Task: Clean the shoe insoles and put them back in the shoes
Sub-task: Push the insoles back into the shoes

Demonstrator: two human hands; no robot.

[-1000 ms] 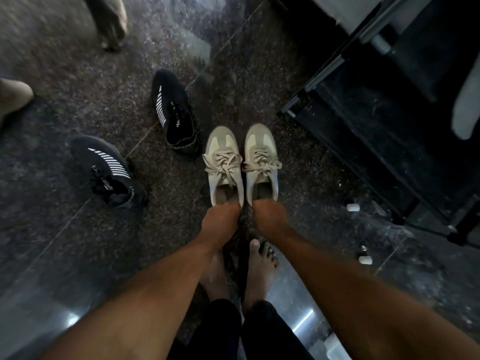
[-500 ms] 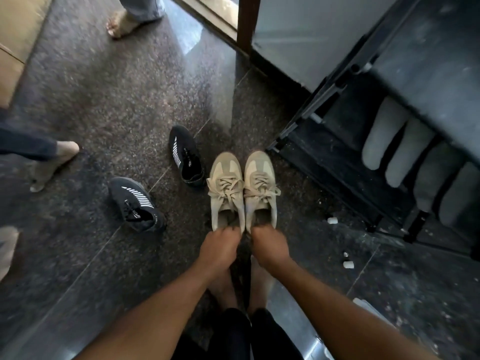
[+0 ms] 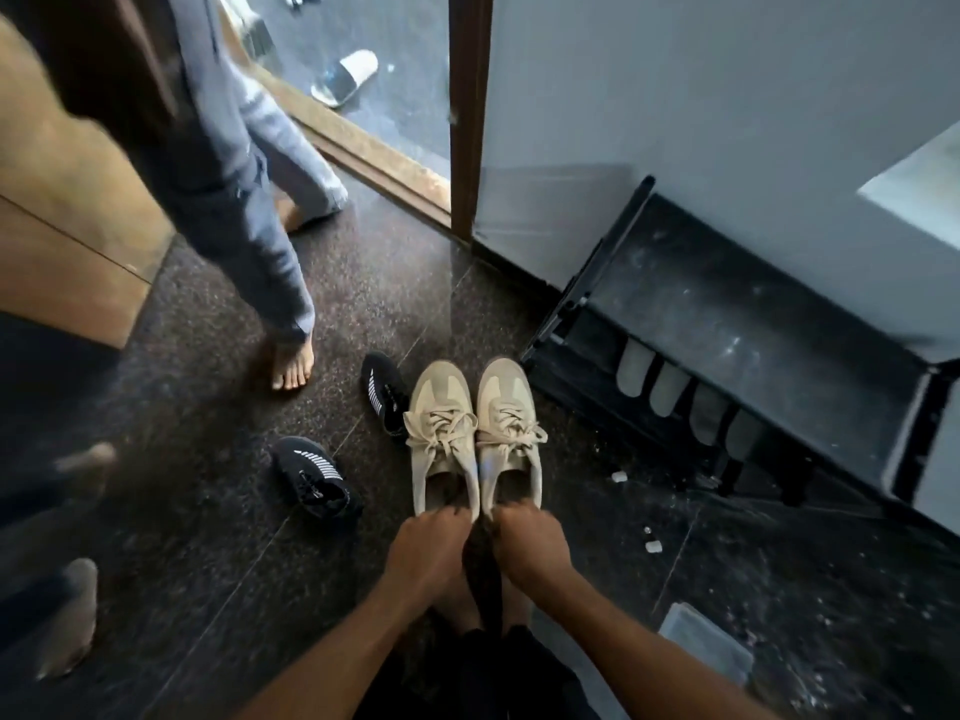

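Low in the middle of the frame, two bare hands reach to a pair of beige lace-up shoes. The shoes stand side by side and touching on the dark speckled floor, toes toward the top of the frame. The left hand has its grip closed on the heel rim of the left shoe, fingers curled over the edge. The right hand has the same closed grip on the heel of the right shoe. Both shoes have their laces tied in bows. Their openings are in shadow, so I cannot tell whether insoles lie inside.

Right of centre, a black rack with a dusty top stands against the grey wall. On its lower shelf four pale pieces shaped like insoles stand upright in a row. Small white bits lie on the floor between the rack and the right shoe.

Just left of the beige pair lies one black shoe with white stripes, touching the left shoe's side. Its mate lies apart, lower left. At upper left another person in jeans stands with a bare foot on the floor. Beyond the door frame at the top lies a slipper.
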